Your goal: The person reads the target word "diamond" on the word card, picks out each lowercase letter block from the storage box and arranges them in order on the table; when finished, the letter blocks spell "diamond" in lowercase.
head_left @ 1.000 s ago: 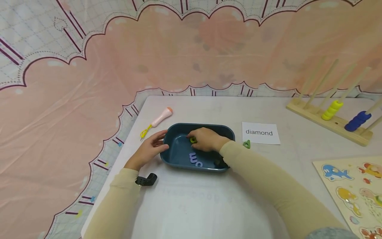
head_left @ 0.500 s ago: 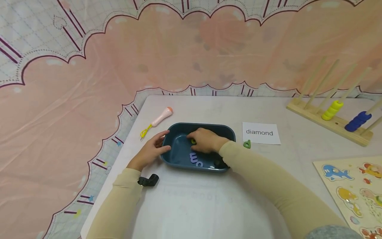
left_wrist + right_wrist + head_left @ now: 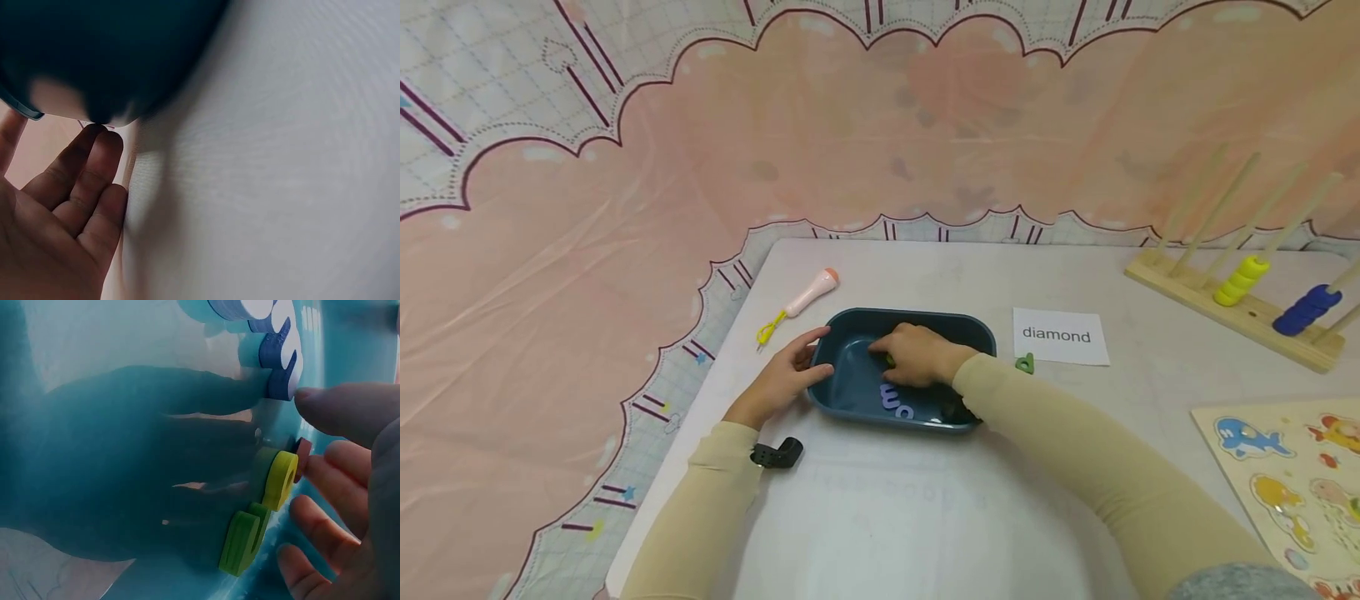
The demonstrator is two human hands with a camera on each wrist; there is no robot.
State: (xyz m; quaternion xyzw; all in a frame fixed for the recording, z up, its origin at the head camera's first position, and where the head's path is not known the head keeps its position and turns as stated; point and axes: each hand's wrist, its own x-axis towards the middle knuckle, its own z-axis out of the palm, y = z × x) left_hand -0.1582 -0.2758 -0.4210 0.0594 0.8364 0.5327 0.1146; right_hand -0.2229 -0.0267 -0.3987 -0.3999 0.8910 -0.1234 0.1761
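My left hand (image 3: 782,375) holds the left end of a dark blue-green tray (image 3: 850,408). Its thumb lies over the rim, while the other fingers rest along the outer wall. Inside the tray, my right hand (image 3: 917,354) reaches down among toy letters. The right wrist view shows its fingers spread beside a yellow letter (image 3: 281,481), a green letter (image 3: 240,544) and a red piece (image 3: 303,456). Its thumb tip is right by a purple m (image 3: 284,356). A purple o (image 3: 905,412) lies next to that m. Dark pieces near the right forearm are partly hidden.
Right of the tray lies a white card (image 3: 1060,337) reading "diamond", with a green d (image 3: 1025,363) below it. A pink microphone-shaped toy (image 3: 814,292) lies behind left. A wooden bead stand (image 3: 1232,308) and an animal puzzle board (image 3: 1285,467) occupy the right side.
My right fingers have moved slightly over the yellow-green letter, covering more of it. The left thumb has slid a little further over the tray's rim. The view has shifted slightly.
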